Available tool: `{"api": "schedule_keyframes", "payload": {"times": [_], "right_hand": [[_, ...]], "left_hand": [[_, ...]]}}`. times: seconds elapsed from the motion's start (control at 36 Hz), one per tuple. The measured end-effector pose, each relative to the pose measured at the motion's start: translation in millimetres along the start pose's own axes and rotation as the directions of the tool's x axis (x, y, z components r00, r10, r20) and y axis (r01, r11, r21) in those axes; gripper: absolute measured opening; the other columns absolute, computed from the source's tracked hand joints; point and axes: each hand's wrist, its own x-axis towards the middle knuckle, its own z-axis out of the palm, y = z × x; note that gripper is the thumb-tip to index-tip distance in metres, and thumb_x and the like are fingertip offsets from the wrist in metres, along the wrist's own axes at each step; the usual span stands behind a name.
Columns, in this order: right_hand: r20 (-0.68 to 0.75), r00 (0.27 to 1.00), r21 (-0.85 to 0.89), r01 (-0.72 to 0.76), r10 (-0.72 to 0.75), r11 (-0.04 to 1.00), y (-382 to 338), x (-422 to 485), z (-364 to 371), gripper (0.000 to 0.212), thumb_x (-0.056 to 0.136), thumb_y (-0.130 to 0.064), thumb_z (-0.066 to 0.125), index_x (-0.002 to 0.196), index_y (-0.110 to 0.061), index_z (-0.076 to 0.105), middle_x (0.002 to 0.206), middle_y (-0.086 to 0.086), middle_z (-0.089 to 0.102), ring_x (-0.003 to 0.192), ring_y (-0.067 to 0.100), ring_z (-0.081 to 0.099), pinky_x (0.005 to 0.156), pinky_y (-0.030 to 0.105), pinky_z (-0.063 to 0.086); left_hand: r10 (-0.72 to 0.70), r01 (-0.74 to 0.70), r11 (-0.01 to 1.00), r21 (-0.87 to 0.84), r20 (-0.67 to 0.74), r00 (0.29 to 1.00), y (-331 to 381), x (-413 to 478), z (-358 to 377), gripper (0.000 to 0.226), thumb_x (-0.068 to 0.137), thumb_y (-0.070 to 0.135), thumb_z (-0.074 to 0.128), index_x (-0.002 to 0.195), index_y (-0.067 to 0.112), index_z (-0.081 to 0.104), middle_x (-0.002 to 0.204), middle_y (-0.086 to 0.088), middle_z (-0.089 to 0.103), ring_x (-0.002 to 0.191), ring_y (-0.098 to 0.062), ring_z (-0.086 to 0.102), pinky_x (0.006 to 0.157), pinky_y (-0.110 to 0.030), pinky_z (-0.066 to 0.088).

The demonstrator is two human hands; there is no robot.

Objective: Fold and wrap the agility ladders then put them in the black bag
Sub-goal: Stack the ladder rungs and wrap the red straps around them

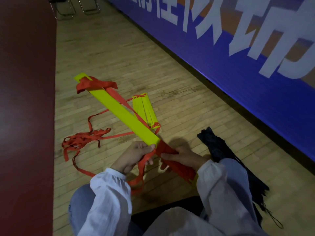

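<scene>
Ladder bundle (119, 113) gripped; second bundle (144, 111), black bag (217, 149) beside.

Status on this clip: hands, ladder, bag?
Left hand pinches red strap; right hand grips yellow rung bundle. Wrap unfinished. Black bag on floor right; strap tangle left.

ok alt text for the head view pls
A person's left hand holds a red strap wound round the near end of a yellow rung stack, which the right hand grips. Loose strap lies tangled on the wooden floor at left; a second yellow bundle lies beyond and a black bag at right.
</scene>
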Motion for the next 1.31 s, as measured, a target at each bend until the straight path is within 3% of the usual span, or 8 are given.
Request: {"api": "schedule_keyframes", "payload": {"times": [0.25,0.47,0.61,0.78,0.94,1.08,1.17,1.31], "right_hand": [[-0.027,0.997,0.021,0.069,-0.069,0.997,0,3,5,0.015,0.086,-0.023,0.069,0.095,-0.011,0.068,0.083,0.006,0.072,0.068,0.017,0.067,0.07,0.033,0.054],[-0.182,0.972,-0.133,0.128,-0.151,0.983,6,11,7,0.019,0.079,-0.033,0.076,0.089,-0.019,0.069,0.085,0.007,0.074,0.075,0.022,0.07,0.078,0.042,0.056],[-0.242,0.956,-0.2,0.12,-0.168,0.972,7,11,10,0.015,0.083,-0.029,0.074,0.08,-0.015,0.07,0.08,0.01,0.073,0.061,0.006,0.066,0.064,0.022,0.052],[-0.334,0.924,-0.359,0.058,-0.186,0.931,12,18,14,0.029,0.076,-0.051,0.073,0.075,-0.023,0.07,0.078,0.005,0.074,0.074,0.02,0.07,0.079,0.044,0.056],[-0.383,0.895,-0.509,0.002,-0.229,0.861,5,16,26,0.039,0.081,-0.054,0.068,0.093,-0.017,0.071,0.086,0.005,0.073,0.081,0.02,0.067,0.074,0.033,0.05],[-0.277,0.95,-0.306,0.053,-0.143,0.95,4,12,23,0.045,0.081,-0.068,0.058,0.082,-0.024,0.068,0.075,-0.001,0.071,0.071,0.016,0.067,0.08,0.043,0.054],[-0.206,0.979,-0.072,-0.01,-0.005,0.997,-2,5,24,0.058,0.087,-0.072,0.038,0.088,-0.022,0.067,0.078,0.001,0.069,0.07,0.015,0.063,0.076,0.035,0.052],[-0.106,0.986,-0.016,-0.131,0.129,0.991,-3,2,21,0.07,0.078,-0.076,0.037,0.087,-0.014,0.068,0.075,0.002,0.066,0.06,0.013,0.06,0.059,0.022,0.046]], "left_hand": [[-0.132,0.135,0.991,-0.028,0.069,0.989,11,-2,-5,0.029,0.093,0.023,0.056,0.1,-0.005,0.057,0.053,-0.011,0.064,0.037,-0.01,0.058,0.033,-0.015,0.041],[-0.225,0.222,0.961,-0.163,-0.003,0.974,10,7,-6,0.053,0.092,0.047,0.053,0.109,-0.002,0.062,0.101,-0.022,0.068,0.051,-0.017,0.06,0.041,-0.021,0.049],[-0.226,0.195,0.938,-0.285,-0.079,0.971,7,8,1,0.035,0.094,0.038,0.054,0.095,0.004,0.06,0.086,-0.021,0.063,0.043,-0.016,0.058,0.038,-0.02,0.047],[-0.219,0.167,0.956,-0.24,-0.209,0.953,4,13,13,0.044,0.092,0.038,0.058,0.111,-0.002,0.059,0.069,-0.017,0.064,0.036,-0.014,0.054,0.034,-0.018,0.041],[-0.211,0.159,0.97,-0.183,-0.31,0.927,7,19,12,0.052,0.089,0.043,0.062,0.112,-0.004,0.059,0.062,-0.009,0.064,0.035,-0.013,0.055,0.032,-0.018,0.039],[-0.187,0.141,0.977,-0.161,-0.324,0.927,9,15,13,0.03,0.091,0.032,0.061,0.098,0.002,0.059,0.045,-0.003,0.06,0.03,-0.012,0.05,0.03,-0.017,0.037],[-0.172,0.135,0.981,-0.137,-0.307,0.936,10,11,16,0.023,0.093,0.027,0.058,0.091,0.004,0.058,0.043,-0.005,0.059,0.028,-0.011,0.049,0.03,-0.016,0.036],[-0.116,0.099,0.992,-0.076,-0.267,0.957,6,6,19,0.019,0.095,0.022,0.057,0.088,0.004,0.058,0.049,-0.008,0.061,0.031,-0.011,0.051,0.031,-0.017,0.038]]}}
